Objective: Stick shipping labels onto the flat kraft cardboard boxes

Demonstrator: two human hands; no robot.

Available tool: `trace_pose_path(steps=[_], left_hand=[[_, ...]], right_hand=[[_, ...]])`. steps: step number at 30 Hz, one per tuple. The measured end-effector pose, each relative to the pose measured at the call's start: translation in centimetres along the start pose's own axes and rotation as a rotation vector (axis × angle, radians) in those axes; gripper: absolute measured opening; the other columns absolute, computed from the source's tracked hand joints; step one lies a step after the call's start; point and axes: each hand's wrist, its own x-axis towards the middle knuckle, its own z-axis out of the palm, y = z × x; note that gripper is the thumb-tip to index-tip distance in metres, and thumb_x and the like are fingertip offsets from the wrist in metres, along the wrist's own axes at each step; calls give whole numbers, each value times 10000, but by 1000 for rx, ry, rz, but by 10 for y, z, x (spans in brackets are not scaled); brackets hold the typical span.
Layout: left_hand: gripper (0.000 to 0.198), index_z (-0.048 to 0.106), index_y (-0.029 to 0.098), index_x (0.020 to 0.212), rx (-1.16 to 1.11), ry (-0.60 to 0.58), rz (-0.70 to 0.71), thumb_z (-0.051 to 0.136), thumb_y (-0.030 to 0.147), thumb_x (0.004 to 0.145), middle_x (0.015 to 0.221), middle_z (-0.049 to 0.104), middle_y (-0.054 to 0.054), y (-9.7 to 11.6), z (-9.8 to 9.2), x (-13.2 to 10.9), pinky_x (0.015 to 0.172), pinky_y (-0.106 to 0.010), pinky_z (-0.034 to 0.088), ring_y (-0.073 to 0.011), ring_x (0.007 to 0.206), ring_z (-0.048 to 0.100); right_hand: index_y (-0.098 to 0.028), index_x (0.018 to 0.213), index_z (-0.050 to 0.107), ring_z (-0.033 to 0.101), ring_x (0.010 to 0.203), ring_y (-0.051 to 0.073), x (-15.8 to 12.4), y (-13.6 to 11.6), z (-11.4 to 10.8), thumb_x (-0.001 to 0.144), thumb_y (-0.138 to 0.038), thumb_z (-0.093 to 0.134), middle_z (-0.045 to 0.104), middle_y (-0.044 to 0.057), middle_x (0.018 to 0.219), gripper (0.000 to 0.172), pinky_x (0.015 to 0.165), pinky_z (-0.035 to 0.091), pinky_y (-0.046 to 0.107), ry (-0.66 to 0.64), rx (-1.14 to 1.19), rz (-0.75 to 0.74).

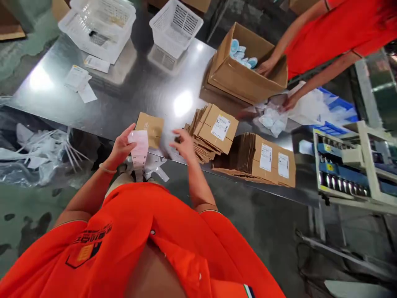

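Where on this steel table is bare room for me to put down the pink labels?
Bare steel lies between the white papers, the white basket and the flat carton stack, just beyond your right hand. Around the open cardboard box and the second carton stack it is crowded.

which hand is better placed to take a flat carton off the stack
Right, likely: the right hand is open beside the stack of flattened cartons, while the left hand holds a strip of pink labels, further away.
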Motion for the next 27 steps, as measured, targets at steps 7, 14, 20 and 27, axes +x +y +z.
trace_pose_path(steps=[7, 14, 20, 27], left_hand=[[869, 566, 179, 1557, -214, 455, -119, 931, 241, 772, 1060, 750, -36, -8, -38, 18, 765, -217, 589, -151, 873, 741], [949, 477, 290, 1608, -311, 329, -301, 934, 545, 816, 1059, 769, -39, -38, -43, -30, 731, -293, 596, -196, 812, 738], [791, 806, 151, 1214, 31, 141, -285, 1035, 349, 483, 917, 788, -37, -52, -31, -55, 816, -348, 594, -227, 817, 723], [535, 850, 153, 967, 201, 135, -445, 979, 320, 475, 825, 798, -39, -80, -26, -33, 775, -345, 573, -238, 783, 730]], right_hand=[[-207, 826, 664, 536, 680, 120, -82, -93, 177, 765, -239, 819, 569, -90, 654, 170, 683, 450, 246, -727, 750, 239], [-253, 949, 640, 516, 648, 130, -77, -96, 191, 754, -323, 824, 528, -94, 664, 277, 652, 419, 246, -574, 833, 283], [-229, 847, 739, 557, 643, 144, -81, -79, 205, 747, -396, 830, 652, -44, 681, 215, 664, 460, 271, -602, 786, 300], [-260, 704, 769, 716, 843, 226, -99, -50, 200, 825, -290, 807, 778, 26, 820, 130, 839, 569, 350, -452, 569, 137]])
